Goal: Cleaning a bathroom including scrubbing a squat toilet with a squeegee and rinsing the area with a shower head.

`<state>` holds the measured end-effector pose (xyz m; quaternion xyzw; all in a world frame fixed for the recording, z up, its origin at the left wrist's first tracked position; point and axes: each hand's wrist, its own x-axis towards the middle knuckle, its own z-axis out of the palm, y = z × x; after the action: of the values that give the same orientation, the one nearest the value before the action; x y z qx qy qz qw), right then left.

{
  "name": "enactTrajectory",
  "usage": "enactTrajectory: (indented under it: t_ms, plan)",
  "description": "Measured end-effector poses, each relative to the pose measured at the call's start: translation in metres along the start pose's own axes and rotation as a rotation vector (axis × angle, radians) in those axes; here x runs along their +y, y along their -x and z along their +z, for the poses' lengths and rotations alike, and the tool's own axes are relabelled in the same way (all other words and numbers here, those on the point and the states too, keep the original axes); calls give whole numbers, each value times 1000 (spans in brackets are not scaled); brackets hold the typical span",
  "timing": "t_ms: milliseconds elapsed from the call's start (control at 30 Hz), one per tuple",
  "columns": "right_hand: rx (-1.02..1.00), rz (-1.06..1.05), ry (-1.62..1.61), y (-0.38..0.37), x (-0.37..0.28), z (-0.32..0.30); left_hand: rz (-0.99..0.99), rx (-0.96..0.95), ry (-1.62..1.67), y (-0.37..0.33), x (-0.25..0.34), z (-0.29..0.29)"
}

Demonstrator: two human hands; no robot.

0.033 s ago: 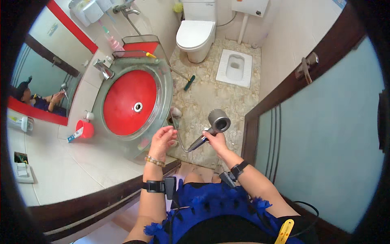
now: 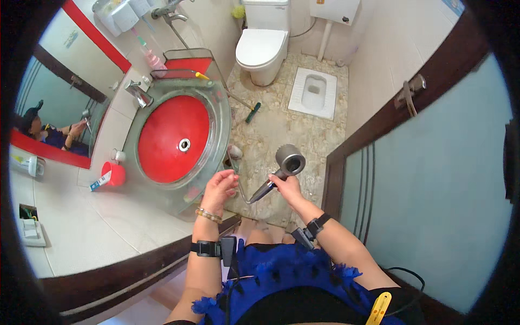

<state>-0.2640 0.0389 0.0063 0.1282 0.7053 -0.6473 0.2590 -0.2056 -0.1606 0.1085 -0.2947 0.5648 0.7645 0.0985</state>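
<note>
Currently the right hand [image 2: 290, 189] has its fingers wrapped around the handle of a grey hair dryer [image 2: 283, 156], which is held above the floor [image 2: 271, 132], to the right of the sink. The dryer's round head is at the far end, tilted to the right, and its handle slants down toward the near left. From the handle's lower end a cord [image 2: 243, 194] bends up past the left hand [image 2: 219, 190]. That hand is raised at the near edge of the sink, its fingers curled; whether they grip the cord or are only beside it, I cannot tell.

On the left, a red basin [image 2: 173, 130] with a clear glass rim is set in the white tiled table [image 2: 103, 233], a chrome faucet [image 2: 138, 94] on its far left side. A red cup [image 2: 116, 174] stands left of the basin, a blue-and-white tube [image 2: 101, 181] leaning against it. Farther away are a white toilet [image 2: 262, 47] and, to its right, a squat toilet [image 2: 325, 97]. A frosted door [image 2: 428, 179] fills the right side.
</note>
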Motion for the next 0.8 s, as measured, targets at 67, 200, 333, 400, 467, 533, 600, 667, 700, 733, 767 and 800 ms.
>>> enactTrajectory:
  t_ms: [67, 200, 333, 400, 467, 533, 600, 667, 700, 733, 767, 800]
  plan:
    - [-53, -128, 168, -31, -12, 5, -23, -1, -93, -21, -2, 7]
    - [-188, -112, 374, -85, -55, 25, -100, -30, -164, -71, -15, 9]
    - [-291, -13, 361, -133, -100, 27, -196, -184, -127, -119, 16, 40]
    - [-305, -20, 405, -155, -123, 31, -173, -280, -176, -145, 29, 46]
    - [-369, 3, 370, -169, -147, 39, -140, -253, -111, -169, 32, 47]
    - [-378, 72, 376, -194, -155, 37, -134, -187, -101, -190, 43, 58]
    - [-457, 176, 334, -208, -170, 51, -126, -108, -106, -219, 39, 51]
    - [-446, 186, 348, -228, -173, 51, -42, -125, -107, -248, 28, 55]
    - [-434, 204, 349, -239, -176, 51, 31, -140, -120, -260, 26, 59]
    - [-440, 194, 360, -248, -179, 48, 32, -86, -146, -270, 28, 64]
    - [-478, 169, 383, -252, -187, 53, 49, -62, -139, -282, 24, 61]
    - [-518, 143, 405, -261, -198, 58, 64, -32, -104, -295, 23, 58]
